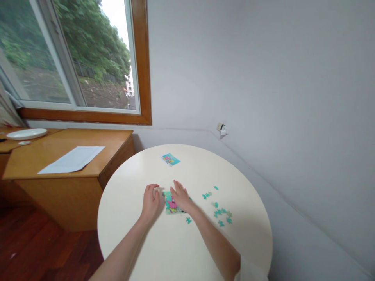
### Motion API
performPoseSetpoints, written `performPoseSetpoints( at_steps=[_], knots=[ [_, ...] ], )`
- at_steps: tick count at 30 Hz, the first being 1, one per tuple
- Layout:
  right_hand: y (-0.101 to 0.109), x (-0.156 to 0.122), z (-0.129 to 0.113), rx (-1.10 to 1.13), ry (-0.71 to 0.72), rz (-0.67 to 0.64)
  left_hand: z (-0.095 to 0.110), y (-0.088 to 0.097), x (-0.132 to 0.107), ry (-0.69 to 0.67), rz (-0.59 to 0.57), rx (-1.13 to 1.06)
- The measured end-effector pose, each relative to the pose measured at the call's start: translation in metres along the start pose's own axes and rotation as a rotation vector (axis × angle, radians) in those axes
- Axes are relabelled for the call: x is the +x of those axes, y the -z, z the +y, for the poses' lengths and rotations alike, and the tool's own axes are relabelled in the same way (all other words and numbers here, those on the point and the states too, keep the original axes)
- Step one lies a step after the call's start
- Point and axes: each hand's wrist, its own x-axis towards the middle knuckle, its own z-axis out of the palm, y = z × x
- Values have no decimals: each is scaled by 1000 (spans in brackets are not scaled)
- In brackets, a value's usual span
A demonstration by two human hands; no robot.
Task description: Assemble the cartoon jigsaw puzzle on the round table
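Note:
A partly assembled jigsaw puzzle (170,207), teal with a pink figure, lies flat on the round white table (158,253). My right hand (181,198) rests over its upper right part, fingers stretched out, hiding that area. Whether a piece lies under those fingers cannot be seen. Just left of the puzzle is my left hand (150,201), its fingers loosely curved and the thumb apart, with nothing visible in it. One loose teal puzzle piece (188,220) lies by the puzzle's lower right corner, near my right wrist.
Several loose teal pieces (221,212) are scattered right of my right forearm. Toward the table's far edge lies a colourful picture card (170,159). A wooden desk (117,150) at left carries a paper sheet (73,159) and a white plate (27,134). A wall socket (222,128) sits behind.

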Motion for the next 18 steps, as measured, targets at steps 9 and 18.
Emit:
performPoseSetpoints(
  at_steps=[9, 18],
  knots=[
    [84, -38, 100, -218, -124, 455, 92, 19, 39, -283, -84, 198],
    [71, -72, 192, -438, -371, 435, 79, -30, 6, -209, -644, 554]
  ],
)
